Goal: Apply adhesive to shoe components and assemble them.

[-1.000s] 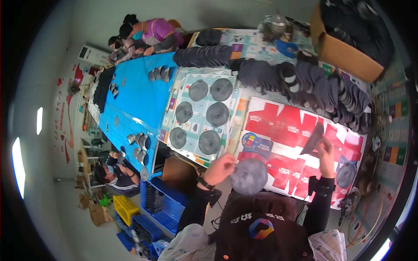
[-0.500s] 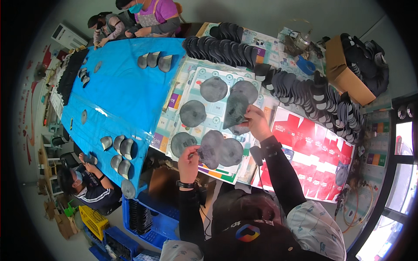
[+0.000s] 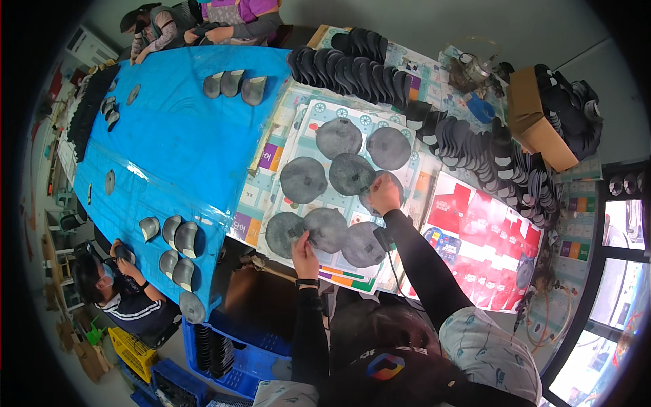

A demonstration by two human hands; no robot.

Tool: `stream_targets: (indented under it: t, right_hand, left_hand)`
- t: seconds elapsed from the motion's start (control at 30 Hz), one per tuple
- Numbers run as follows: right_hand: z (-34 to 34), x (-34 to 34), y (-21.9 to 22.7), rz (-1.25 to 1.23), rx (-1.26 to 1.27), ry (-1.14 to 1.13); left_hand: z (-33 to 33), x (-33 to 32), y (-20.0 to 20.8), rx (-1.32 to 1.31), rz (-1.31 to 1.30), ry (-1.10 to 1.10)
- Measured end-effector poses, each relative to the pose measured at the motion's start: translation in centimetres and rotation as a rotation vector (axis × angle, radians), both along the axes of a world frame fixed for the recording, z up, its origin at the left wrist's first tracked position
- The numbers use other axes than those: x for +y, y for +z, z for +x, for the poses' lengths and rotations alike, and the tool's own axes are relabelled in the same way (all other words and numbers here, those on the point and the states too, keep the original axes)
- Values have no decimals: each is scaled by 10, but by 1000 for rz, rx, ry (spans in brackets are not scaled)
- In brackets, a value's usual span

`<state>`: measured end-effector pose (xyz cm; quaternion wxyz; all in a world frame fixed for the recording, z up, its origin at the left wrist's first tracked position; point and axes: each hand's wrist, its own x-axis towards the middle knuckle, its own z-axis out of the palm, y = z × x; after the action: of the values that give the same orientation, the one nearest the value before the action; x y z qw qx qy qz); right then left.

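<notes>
Several dark grey round pads lie on white printed sheets [image 3: 298, 139] in front of me, most with a small darker patch. My left hand [image 3: 304, 256] is closed, its fingertips pinching the left edge of a near middle pad [image 3: 328, 227]. That pad overlaps a neighbouring pad [image 3: 279, 239] on its left. My right hand [image 3: 384, 192] is closed at the right edge of a central pad [image 3: 350, 173]. The right fingers partly cover another pad [image 3: 395, 184] beneath. A near right pad [image 3: 363, 245] and two far pads [image 3: 339, 138], [image 3: 389, 147] lie untouched.
Rows of dark curved pieces [image 3: 352, 74] line the table's far side and right. A cardboard box [image 3: 532, 115] stands at far right, beside a blue tape ring [image 3: 480, 108]. Red-and-white sheets [image 3: 475, 251] lie right. Co-workers sit around the blue-covered table [image 3: 176, 136]; blue crates [image 3: 244, 353] stand below.
My right hand has come nearer and lower; the pad it held tilted now lies almost flat in the middle. The left hand's pad has settled flatter, and that hand has shifted slightly right.
</notes>
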<state>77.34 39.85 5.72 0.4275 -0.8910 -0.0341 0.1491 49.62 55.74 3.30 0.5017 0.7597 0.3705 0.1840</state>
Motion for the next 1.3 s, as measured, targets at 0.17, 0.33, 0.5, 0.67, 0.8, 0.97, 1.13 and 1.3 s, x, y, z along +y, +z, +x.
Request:
stream_targets:
  t: [0.17,0.33,0.5,0.67,0.8,0.97,1.13,1.3]
  right_hand:
    - [3,-2,10,-38,-30,120]
    - [3,-7,29,-294,-65,184]
    - [-11,-39,82,-147,-201,267]
    - [-37,-110,151,-87,-172,285]
    - [-53,-180,198,-97,-72,237]
    - [-71,-251,244,-39,1,81]
    - [-88,-286,265,-109,-9,28]
    - [-100,-312,262,-45,-9,-2]
  left_hand:
    - [5,3,9,-73,-99,-20]
    - [0,0,26,87,197,2]
    - [-7,-3,38,167,483,-86]
    - [-19,-9,40,185,552,-116]
    - [-60,-27,33,176,-19,311]
    - [-76,-34,4,-276,-1110,463]
    - [-68,-32,-5,-130,-1037,589]
    - [-59,-29,-6,-193,-1206,469]
